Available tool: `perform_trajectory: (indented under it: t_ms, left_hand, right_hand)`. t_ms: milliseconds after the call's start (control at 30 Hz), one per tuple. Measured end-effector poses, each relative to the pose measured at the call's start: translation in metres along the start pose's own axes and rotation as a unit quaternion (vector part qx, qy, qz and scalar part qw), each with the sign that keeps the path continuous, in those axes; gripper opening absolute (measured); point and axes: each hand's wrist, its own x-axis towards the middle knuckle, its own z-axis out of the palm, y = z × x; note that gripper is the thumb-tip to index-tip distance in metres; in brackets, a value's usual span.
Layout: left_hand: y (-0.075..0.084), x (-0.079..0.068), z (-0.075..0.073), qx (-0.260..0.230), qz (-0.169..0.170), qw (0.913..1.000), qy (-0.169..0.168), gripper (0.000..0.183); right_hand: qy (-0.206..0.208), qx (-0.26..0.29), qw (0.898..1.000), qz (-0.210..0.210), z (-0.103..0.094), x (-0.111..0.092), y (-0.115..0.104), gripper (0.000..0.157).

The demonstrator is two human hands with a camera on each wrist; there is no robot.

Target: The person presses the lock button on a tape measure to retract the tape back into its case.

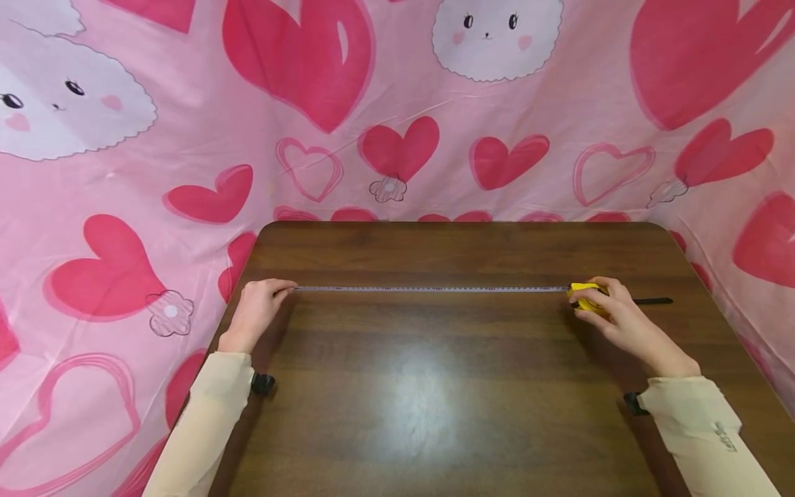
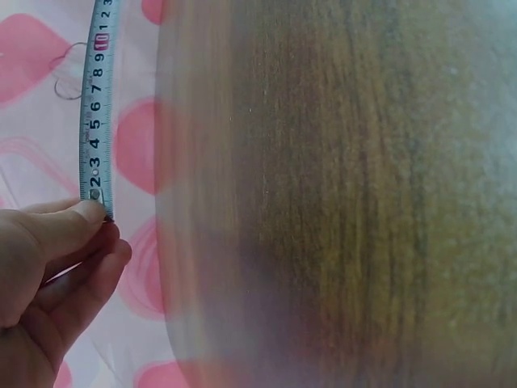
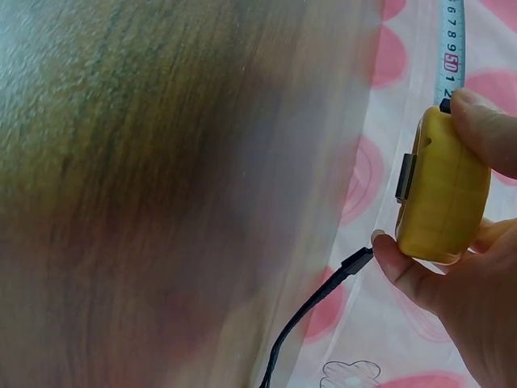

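A yellow tape measure (image 1: 586, 295) is gripped by my right hand (image 1: 621, 323) at the right of the table. Its pale blade (image 1: 435, 289) runs straight across to the left, drawn out between both hands. At the far end my left hand (image 1: 253, 309) pinches the blade's tip between thumb and fingers. Close up in the left wrist view, the blade (image 2: 97, 121) shows numbers rising away from the thumb. In the right wrist view, the thumb lies by the mouth of the case (image 3: 444, 186), where the blade reads just past 50. A black wrist strap (image 3: 311, 303) hangs from the case.
Under the hands lies a brown wood-grain table (image 1: 422, 386) with rounded far corners. Pink cloth (image 1: 404, 90) printed with hearts and white faces stands behind it and along both sides. A bright glare spot marks the table's middle.
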Motion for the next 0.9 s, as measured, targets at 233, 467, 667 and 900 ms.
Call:
perform_trajectory:
  t_ms: [233, 467, 667, 900]
  left_hand:
    - [-0.0003, 0.0004, 0.0004, -0.001, 0.000, 1.0000, -0.005, 0.018]
    - [0.0011, 0.0027, -0.0011, 0.000, 0.003, 1.0000, 0.001, 0.018]
    - [0.0019, 0.0040, -0.0022, 0.005, 0.008, 0.9999, 0.005, 0.019]
    - [0.0021, 0.0023, 0.0002, -0.004, 0.002, 0.9999, -0.009, 0.018]
  right_hand:
    - [-0.004, -0.001, 1.000, -0.006, 0.0011, -0.0019, 0.0008, 0.032]
    - [0.000, 0.008, 1.000, 0.001, 0.0018, -0.0035, 0.0031, 0.028]
    - [-0.005, 0.013, 1.000, -0.001, 0.0008, -0.0047, 0.0017, 0.028]
    - [-0.060, -0.006, 0.997, 0.041, -0.0043, -0.0058, -0.0053, 0.069]
